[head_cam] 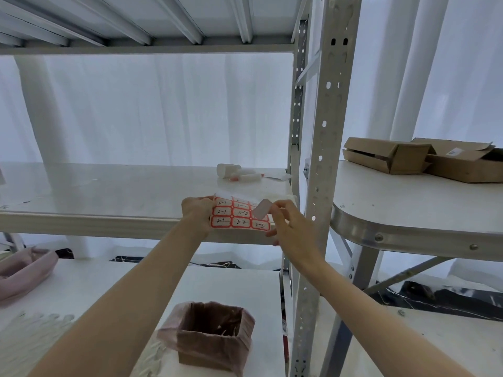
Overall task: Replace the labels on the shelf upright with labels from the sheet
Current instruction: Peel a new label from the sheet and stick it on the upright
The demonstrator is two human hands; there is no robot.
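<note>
Label [260, 208] lifted from sheet [239, 221], upright [321, 159] next

We steady the sheet against the shelf [109, 221] edge, our left hand [198, 213] gripping its left side with curled fingers. Our right hand [288, 227] pinches one label between thumb and fingertip, its pale blank side toward us, just above the sheet's right column. Whether it is wholly free we cannot tell. The step in hand, we judge, is peeling a fresh label. The upright stands just right of that hand. Next the label must be carried across, turned sticky side to the metal and pressed flat without folding on itself.
</note>
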